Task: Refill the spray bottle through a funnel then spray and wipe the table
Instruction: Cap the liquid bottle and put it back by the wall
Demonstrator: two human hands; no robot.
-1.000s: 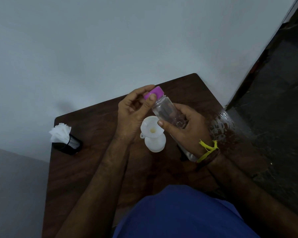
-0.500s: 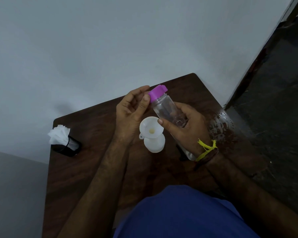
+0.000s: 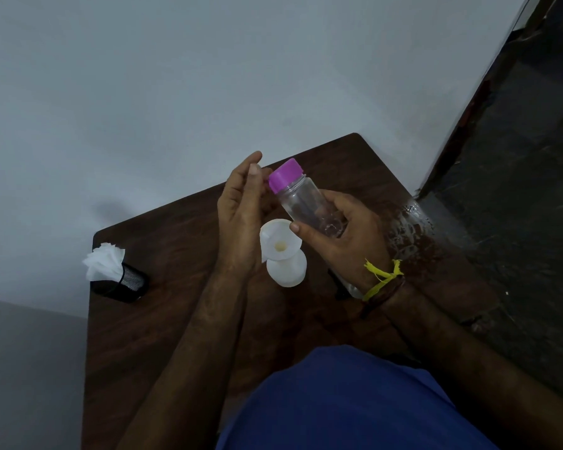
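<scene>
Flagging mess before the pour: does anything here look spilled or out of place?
Yes. The right edge of the dark wooden table carries a wet, glistening patch beside the right hand, which grips the clear plastic bottle with a purple cap. The white funnel sits in the white spray bottle, apparently upright.

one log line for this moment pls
right hand grips clear plastic bottle | purple cap on | left hand open beside cap | white funnel in white bottle

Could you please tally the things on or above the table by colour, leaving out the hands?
White: 3, the funnel, the spray bottle under it, the tissues
Purple: 1, the cap on the clear bottle
Clear: 1, that bottle
Black: 1, the mesh holder
Total: 6
</scene>
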